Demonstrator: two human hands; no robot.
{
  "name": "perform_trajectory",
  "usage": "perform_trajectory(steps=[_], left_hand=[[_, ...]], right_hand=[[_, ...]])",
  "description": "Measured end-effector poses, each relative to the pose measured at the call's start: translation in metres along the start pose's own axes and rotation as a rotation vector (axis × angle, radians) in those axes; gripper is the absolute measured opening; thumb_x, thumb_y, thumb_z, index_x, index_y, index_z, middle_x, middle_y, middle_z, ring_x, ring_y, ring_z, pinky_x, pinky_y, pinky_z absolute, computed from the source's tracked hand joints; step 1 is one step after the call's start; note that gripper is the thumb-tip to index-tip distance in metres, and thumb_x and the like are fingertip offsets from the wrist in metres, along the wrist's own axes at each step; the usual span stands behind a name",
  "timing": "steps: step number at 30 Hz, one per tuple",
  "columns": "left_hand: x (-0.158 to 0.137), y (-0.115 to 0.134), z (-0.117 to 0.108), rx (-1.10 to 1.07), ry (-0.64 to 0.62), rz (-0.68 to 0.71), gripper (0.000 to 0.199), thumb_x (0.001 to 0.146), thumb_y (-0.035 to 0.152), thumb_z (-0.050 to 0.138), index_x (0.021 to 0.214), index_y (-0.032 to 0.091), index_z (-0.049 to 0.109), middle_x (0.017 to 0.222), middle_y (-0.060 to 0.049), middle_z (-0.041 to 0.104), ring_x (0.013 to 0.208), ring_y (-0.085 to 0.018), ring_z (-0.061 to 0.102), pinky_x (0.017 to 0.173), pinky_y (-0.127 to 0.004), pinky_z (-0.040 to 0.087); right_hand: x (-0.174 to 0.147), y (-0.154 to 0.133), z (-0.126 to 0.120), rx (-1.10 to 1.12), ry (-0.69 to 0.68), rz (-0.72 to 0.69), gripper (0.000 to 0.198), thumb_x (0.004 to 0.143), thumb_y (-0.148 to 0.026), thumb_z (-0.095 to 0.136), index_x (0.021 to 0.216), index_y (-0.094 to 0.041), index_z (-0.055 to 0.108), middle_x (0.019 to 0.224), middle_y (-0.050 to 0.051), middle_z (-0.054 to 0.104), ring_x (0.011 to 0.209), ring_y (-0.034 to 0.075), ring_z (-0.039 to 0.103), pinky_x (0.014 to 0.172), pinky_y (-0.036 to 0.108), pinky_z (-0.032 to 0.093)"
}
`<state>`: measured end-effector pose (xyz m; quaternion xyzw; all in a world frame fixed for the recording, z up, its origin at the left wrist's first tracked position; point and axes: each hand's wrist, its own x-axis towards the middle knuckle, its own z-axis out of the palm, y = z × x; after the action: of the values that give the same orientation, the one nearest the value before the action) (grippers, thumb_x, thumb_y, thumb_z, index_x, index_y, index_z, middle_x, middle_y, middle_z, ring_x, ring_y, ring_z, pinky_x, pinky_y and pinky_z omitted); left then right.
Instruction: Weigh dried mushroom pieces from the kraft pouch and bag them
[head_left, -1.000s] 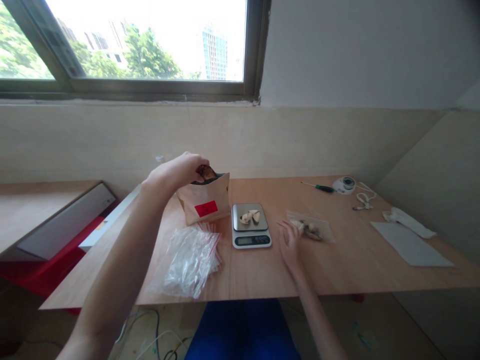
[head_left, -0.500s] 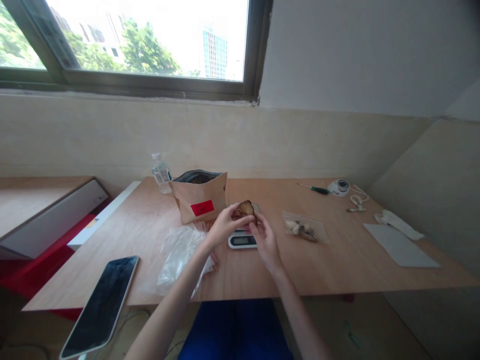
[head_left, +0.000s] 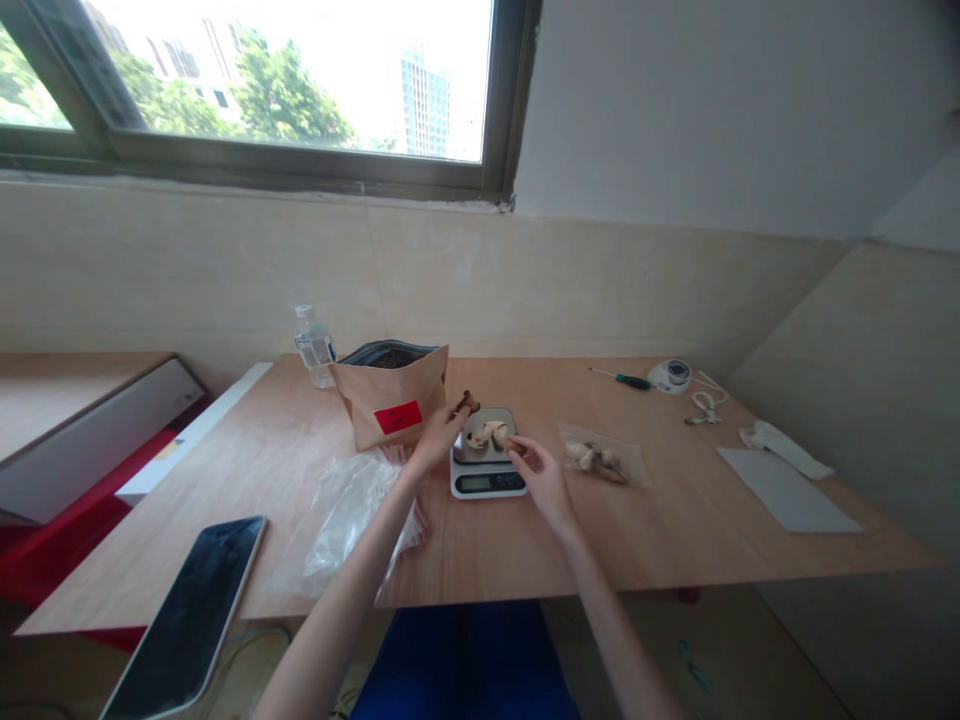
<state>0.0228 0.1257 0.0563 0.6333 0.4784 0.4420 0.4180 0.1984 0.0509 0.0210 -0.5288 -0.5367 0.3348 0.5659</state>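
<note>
My left hand point(head_left: 442, 430) pinches a curled brown piece of dried mushroom point(head_left: 469, 401) above the left back edge of a small digital kitchen scale point(head_left: 490, 485). My right hand point(head_left: 546, 478) has its fingertips closed on another brown dried mushroom piece point(head_left: 516, 446) at the right side of the scale's plate. Pale, dark-edged mushroom pieces point(head_left: 489, 434) lie on that plate. The scale's display is too small to read. Left of the scale stands an open brown paper pouch point(head_left: 390, 400) with a red label and dark contents.
Clear zip bags point(head_left: 352, 510) lie below the pouch. A filled zip bag point(head_left: 604, 458) of mushroom pieces lies right of the scale. Around them are a bottle point(head_left: 315, 345), a phone point(head_left: 187, 620), a screwdriver point(head_left: 630, 380), a white dome camera point(head_left: 670, 376) and a white sheet point(head_left: 787, 490).
My hands, together on brown mushroom above the scale before, have moved apart, each with a piece. The scale's plate and its pale pieces now show. The view has shifted slightly.
</note>
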Motion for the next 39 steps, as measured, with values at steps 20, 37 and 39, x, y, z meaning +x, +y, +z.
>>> perform_trajectory(steps=[20, 37, 39], left_hand=[[-0.001, 0.010, -0.006, 0.407, 0.082, 0.115, 0.022, 0.079, 0.016, 0.058, 0.098, 0.013, 0.067, 0.101, -0.012, 0.070, 0.093, -0.022, 0.064, 0.085, -0.031, 0.047], [-0.001, 0.123, -0.123, 1.163, 0.072, -0.091, 0.030, 0.081, 0.022, 0.038, 0.084, 0.020, 0.068, 0.093, -0.009, 0.069, 0.086, -0.025, 0.063, 0.071, -0.031, 0.047], [0.006, 0.118, -0.125, 1.102, -0.061, -0.085, 0.026, 0.075, 0.020, 0.046, 0.079, 0.023, 0.072, 0.088, -0.005, 0.071, 0.079, -0.022, 0.064, 0.068, -0.027, 0.046]], right_hand=[[0.013, 0.033, -0.009, -0.371, 0.139, -0.194, 0.026, 0.085, -0.037, 0.046, 0.092, -0.019, 0.063, 0.089, 0.007, 0.062, 0.074, 0.019, 0.053, 0.071, 0.033, 0.044], [-0.017, 0.044, -0.032, -0.251, 0.278, -0.121, 0.023, 0.081, -0.027, 0.043, 0.092, -0.017, 0.062, 0.093, 0.010, 0.062, 0.083, 0.022, 0.056, 0.070, 0.034, 0.044], [-0.018, 0.044, -0.032, -0.244, 0.271, -0.125, 0.024, 0.081, -0.027, 0.043, 0.092, -0.016, 0.061, 0.094, 0.010, 0.062, 0.084, 0.022, 0.056, 0.070, 0.034, 0.044]])
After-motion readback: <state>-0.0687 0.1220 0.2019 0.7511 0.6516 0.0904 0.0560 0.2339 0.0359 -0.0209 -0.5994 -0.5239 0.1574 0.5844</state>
